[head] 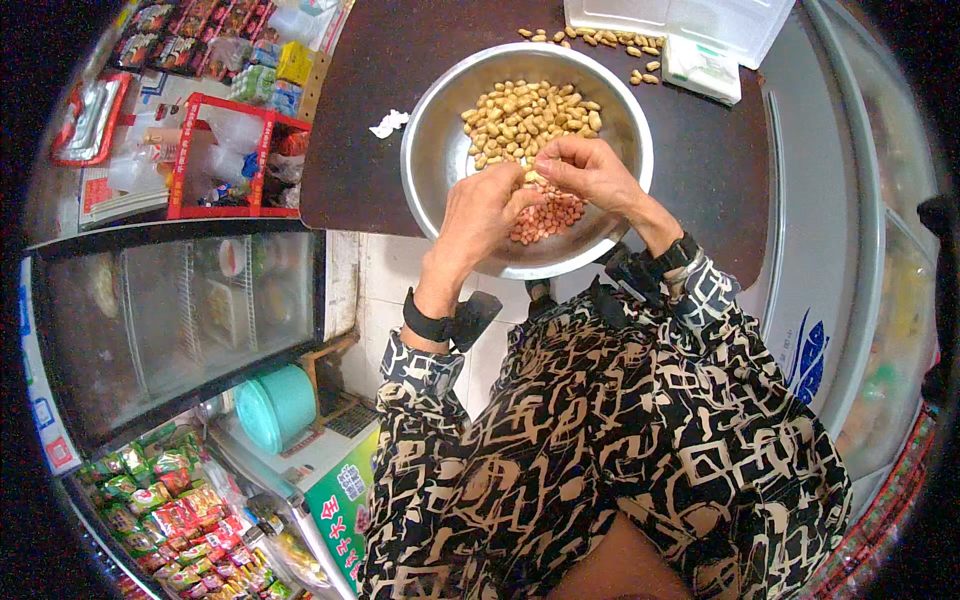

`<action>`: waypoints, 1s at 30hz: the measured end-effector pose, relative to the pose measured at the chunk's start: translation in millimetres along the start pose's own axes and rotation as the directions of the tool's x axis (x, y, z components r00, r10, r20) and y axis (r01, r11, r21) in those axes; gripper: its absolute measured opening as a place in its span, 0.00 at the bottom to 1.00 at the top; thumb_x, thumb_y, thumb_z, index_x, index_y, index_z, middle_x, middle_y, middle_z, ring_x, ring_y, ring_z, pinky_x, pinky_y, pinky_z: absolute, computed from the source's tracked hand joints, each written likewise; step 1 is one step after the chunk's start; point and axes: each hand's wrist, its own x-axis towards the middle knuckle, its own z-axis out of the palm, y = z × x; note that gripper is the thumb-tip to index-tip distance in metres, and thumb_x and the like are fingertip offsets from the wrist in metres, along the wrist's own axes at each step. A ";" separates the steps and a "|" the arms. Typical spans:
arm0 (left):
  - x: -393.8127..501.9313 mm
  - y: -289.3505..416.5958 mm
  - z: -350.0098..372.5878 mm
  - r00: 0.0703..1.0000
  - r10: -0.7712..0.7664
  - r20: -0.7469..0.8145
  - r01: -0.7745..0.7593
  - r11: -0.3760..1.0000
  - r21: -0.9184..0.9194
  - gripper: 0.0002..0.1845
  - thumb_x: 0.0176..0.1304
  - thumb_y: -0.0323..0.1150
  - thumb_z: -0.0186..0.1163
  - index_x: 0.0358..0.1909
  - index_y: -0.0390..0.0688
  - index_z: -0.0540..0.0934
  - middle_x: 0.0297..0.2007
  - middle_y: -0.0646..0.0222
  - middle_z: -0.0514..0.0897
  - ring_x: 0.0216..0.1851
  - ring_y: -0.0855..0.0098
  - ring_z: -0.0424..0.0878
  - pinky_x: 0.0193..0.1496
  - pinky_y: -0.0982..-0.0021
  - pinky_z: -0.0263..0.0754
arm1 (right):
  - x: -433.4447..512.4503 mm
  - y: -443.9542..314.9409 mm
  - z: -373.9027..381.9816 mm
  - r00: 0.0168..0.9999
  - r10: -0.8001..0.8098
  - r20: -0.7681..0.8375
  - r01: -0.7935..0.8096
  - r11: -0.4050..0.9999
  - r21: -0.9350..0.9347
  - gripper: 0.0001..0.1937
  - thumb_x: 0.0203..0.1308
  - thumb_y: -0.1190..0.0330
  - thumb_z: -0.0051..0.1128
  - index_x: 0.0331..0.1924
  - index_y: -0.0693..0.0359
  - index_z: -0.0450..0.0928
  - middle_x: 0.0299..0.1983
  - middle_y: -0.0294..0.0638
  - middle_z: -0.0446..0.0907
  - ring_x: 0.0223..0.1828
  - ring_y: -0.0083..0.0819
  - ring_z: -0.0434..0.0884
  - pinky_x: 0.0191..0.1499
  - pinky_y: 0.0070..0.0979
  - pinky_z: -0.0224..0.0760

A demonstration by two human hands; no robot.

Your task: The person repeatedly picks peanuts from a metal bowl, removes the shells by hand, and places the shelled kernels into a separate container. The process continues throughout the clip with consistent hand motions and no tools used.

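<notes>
A wide stainless steel bowl is before me on the dark tabletop, its near rim reaching past the table edge. Unshelled peanuts fill its far side, and shelled reddish peanut kernels lie in a pile on the near side. Above the kernels, my left hand and my right hand meet with bent fingers. Pinched between their fingertips is a pale yellow peanut, mostly covered by the fingers. Whether its shell is split cannot be made out.
Loose peanuts lie behind the bowl, near a tissue pack and a translucent plastic bin. Crumpled white tissue sits left of the bowl. A glass-topped freezer and a turquoise bucket stand at left.
</notes>
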 end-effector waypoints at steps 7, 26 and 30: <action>1.9 -1.3 0.5 0.993 -0.115 0.024 0.117 0.970 -0.212 0.16 0.50 0.42 0.64 0.29 0.37 0.77 0.24 0.57 0.78 0.27 0.57 0.76 0.29 0.63 0.68 | -8.2 -2.0 2.6 0.994 0.102 -0.049 -0.092 0.980 0.175 0.09 0.60 0.64 0.55 0.29 0.61 0.77 0.25 0.26 0.73 0.28 0.14 0.68 0.30 0.15 0.63; 6.4 -2.0 -7.0 0.839 -0.370 0.399 0.542 0.630 -0.556 0.09 0.54 0.34 0.62 0.27 0.38 0.79 0.19 0.74 0.76 0.18 0.84 0.70 0.19 0.83 0.59 | -10.7 7.0 8.2 0.964 0.263 -0.036 -0.208 0.833 0.513 0.11 0.64 0.64 0.49 0.30 0.63 0.72 0.21 0.30 0.70 0.17 0.11 0.63 0.15 0.09 0.51; -0.6 7.6 -5.1 0.863 -0.440 0.248 0.480 0.561 -0.674 0.07 0.53 0.30 0.62 0.31 0.37 0.79 0.22 0.73 0.77 0.19 0.83 0.71 0.20 0.82 0.62 | -12.9 6.6 -0.8 0.946 0.320 0.048 -0.275 0.717 0.640 0.08 0.61 0.67 0.51 0.31 0.63 0.72 0.22 0.34 0.73 0.16 0.15 0.67 0.12 0.10 0.49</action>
